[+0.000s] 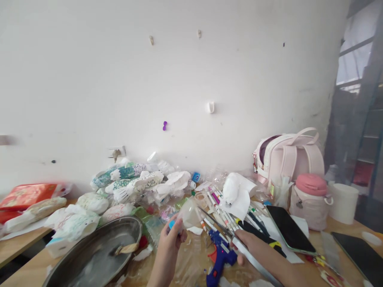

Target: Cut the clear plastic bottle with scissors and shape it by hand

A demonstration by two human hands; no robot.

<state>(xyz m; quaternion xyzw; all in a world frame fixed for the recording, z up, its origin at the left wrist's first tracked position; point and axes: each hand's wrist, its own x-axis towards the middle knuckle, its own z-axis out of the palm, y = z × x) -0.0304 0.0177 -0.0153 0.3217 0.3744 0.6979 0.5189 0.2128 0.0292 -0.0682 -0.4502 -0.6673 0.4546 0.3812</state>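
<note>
My left hand (169,241) is closed around a clear plastic bottle (188,214) with a blue cap, held up over the table. My right hand (245,244) grips a pair of long scissors (218,224); their blades point up-left toward the bottle and the tip nearly touches it. A blue hot glue gun (220,257) lies on the table just below and between both hands. Scraps of clear plastic lie under my left wrist.
A metal pan (98,251) sits at lower left. Decorated white plastic pieces (131,183) are piled along the wall. Markers (223,207), a phone (289,229), a pink backpack (289,153), a pink flask (311,199) and a white cup (344,201) crowd the right.
</note>
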